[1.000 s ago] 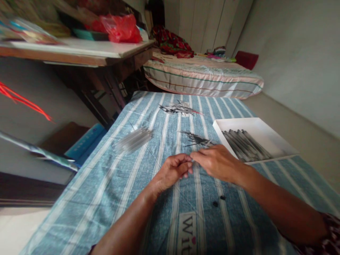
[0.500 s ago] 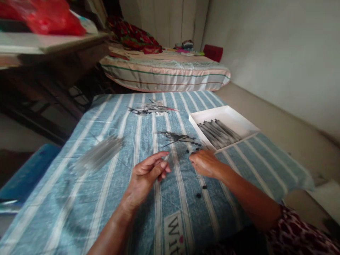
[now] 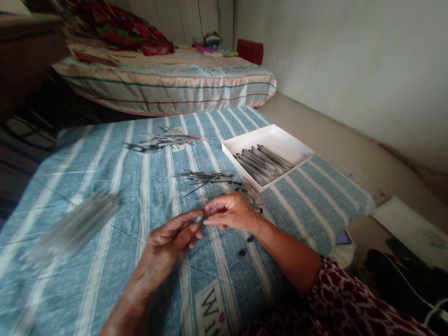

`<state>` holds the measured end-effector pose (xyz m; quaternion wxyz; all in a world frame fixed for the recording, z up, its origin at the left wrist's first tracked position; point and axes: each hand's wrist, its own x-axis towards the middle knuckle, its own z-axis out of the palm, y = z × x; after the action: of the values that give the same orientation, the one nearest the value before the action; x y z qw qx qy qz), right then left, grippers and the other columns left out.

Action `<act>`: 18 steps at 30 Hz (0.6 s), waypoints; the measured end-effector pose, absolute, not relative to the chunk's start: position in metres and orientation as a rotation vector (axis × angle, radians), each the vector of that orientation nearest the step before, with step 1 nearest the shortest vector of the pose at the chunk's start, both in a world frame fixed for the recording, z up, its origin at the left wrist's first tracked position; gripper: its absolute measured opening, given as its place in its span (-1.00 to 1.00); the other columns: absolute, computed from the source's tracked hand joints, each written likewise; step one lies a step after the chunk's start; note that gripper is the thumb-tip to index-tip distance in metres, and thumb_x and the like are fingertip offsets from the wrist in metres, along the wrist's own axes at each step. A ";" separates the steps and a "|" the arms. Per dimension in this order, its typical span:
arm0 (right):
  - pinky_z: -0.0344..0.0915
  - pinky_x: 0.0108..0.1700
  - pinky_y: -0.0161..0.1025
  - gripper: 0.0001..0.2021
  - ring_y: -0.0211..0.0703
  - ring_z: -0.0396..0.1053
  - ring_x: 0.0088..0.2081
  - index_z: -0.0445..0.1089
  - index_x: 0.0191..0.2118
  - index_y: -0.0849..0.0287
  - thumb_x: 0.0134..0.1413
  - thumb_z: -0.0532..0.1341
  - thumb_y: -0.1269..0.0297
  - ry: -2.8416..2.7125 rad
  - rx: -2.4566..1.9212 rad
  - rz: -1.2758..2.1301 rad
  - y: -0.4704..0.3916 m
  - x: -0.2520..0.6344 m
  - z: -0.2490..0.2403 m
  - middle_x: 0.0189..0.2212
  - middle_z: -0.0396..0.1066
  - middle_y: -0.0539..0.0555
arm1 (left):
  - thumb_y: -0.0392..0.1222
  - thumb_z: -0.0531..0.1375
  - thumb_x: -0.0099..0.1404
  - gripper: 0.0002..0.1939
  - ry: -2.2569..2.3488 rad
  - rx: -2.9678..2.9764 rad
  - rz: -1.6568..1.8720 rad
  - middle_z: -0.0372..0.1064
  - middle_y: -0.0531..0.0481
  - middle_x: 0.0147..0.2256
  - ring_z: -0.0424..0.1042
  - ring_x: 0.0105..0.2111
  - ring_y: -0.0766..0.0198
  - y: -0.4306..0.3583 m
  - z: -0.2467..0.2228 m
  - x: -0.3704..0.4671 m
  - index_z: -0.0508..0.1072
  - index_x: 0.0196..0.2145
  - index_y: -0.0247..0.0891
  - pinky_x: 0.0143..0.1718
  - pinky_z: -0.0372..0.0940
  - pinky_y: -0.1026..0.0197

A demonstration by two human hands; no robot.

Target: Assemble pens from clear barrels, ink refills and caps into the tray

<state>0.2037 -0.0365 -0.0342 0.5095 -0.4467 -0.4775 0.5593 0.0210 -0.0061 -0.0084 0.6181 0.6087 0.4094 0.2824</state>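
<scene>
My left hand [image 3: 173, 238] is closed in a pinch on a clear pen barrel [image 3: 199, 218], of which only a short end shows. At that end my right hand [image 3: 233, 212] has thumb and forefinger pressed together; whatever they grip is too small to make out. Beyond the hands lies a heap of thin black pen refills [image 3: 203, 177]. Small black plugs [image 3: 242, 252] are scattered beside my right wrist, and some small pale pieces [image 3: 254, 196] lie behind it. A blurred stack of clear barrels [image 3: 80, 224] is on the left.
A white box [image 3: 229, 151] holding several dark-tipped pens [image 3: 262, 163] stands at the right. Another pile of thin parts [image 3: 161, 141] lies farther back on the striped blue cloth [image 3: 136, 186]. Behind the table is a bed [image 3: 168, 93]; a wall [image 3: 332, 60] runs along the right.
My right hand has come left from the black plugs by the box to meet my left hand at the barrel's end. The view has turned to the right.
</scene>
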 end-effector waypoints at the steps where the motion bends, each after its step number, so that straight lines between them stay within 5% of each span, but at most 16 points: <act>1: 0.18 -0.63 -0.44 -0.65 -0.44 0.21 -0.68 0.39 -0.36 0.21 -0.27 0.40 0.11 -1.132 -1.065 1.354 -0.037 0.204 -0.035 -0.61 0.35 -0.13 | -0.05 0.30 0.07 -0.65 0.950 1.404 0.650 0.43 0.04 -0.54 0.28 -0.60 0.35 -0.006 -0.009 0.021 0.52 -0.18 -0.21 -0.59 0.15 0.32; 18: 0.21 -0.60 -0.41 -0.69 -0.38 0.25 -0.69 0.43 -0.48 0.23 -0.28 0.40 0.09 -1.127 -1.108 1.264 -0.040 0.200 -0.029 -0.74 0.29 -0.13 | -0.12 0.27 0.11 -0.71 0.896 1.510 0.541 0.41 0.06 -0.54 0.26 -0.58 0.36 -0.002 -0.019 0.020 0.52 -0.19 -0.22 -0.56 0.19 0.33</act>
<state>0.2000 -0.0400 -0.0290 0.5302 -0.4644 -0.4721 0.5294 0.0202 -0.0017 -0.0186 0.6067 0.6533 0.3876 0.2342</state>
